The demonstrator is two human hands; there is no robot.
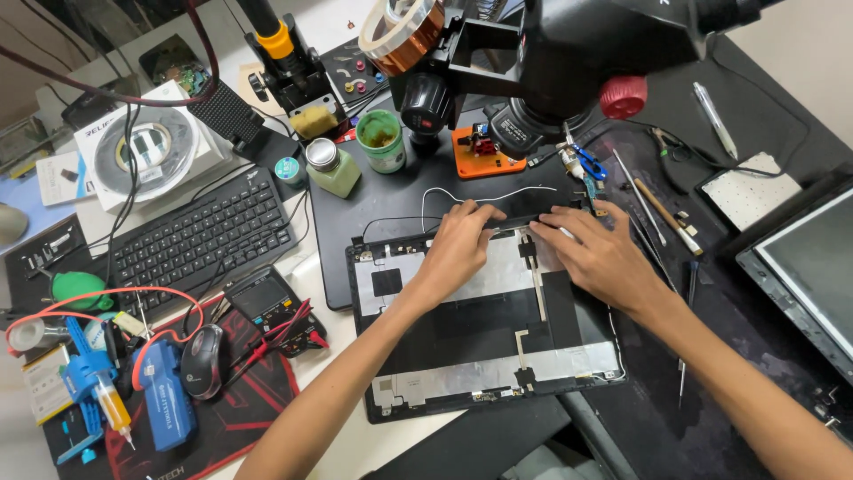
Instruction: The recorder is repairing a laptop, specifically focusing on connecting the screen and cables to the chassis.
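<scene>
Black plastic and silver foil make up the laptop lid cover (480,329) lying inside-up on the desk (391,191) in front of me. Both my hands rest on its far edge: my left hand (458,244) has its fingers curled down onto a thin black strip (514,222) there, and my right hand (597,249) lies flat beside it, fingers narrow and pressed on the same edge. Whether either actually pinches the strip I cannot tell, since my fingertips cover it.

The microscope head (577,44) overhangs the top of the view and hides the desk behind it; a roll of amber tape (402,34) sits on its arm, partly cut off. At the right border a screen panel (813,267) is cropped.

At far left a white square box (147,147) holds a spool seen through its round window. A yellow-and-white packet (46,382) lies at the lower left beside a blue tool (164,396).

A green cup (382,140) holds brownish residue. Beside it stands a pale green bottle (333,167) with a metal cap. A syringe (114,409) carries amber fluid. A keyboard (200,236) and mouse (203,360) lie left of the cover.
</scene>
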